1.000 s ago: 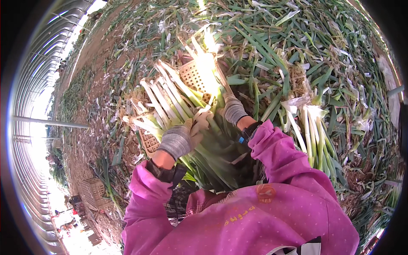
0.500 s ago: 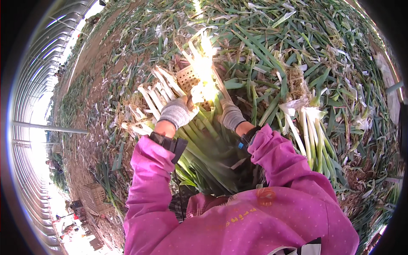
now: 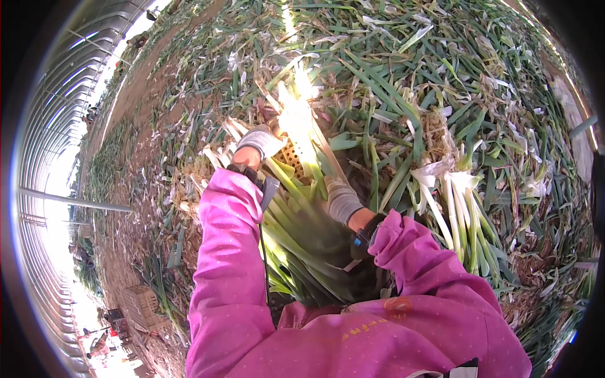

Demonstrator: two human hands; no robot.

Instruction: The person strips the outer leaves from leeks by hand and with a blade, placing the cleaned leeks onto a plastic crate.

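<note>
My left hand (image 3: 261,142), in a grey-white knit glove, is closed beside a sunlit stalk; glare hides what its fingertips hold. My right hand (image 3: 343,200), gloved alike, is shut around a leek (image 3: 320,181) whose upper part runs into the bright glare. Under both hands a heap of leeks (image 3: 296,223) spreads toward my lap, green leaves nearest me. Their white root ends (image 3: 214,156) lie to the left of my left hand. A yellowish perforated crate (image 3: 290,154) shows between my hands, partly covered.
A bundle of leeks (image 3: 463,211) with pale stalks lies to the right. Cut leaves and peelings (image 3: 397,69) cover the ground ahead. A slatted crate (image 3: 144,307) stands at lower left, near a metal pole (image 3: 75,200) and the curved tunnel frame (image 3: 57,113).
My left hand has moved away from me and slightly left, up over the root ends. My right hand has dropped slightly toward me, still on the leek.
</note>
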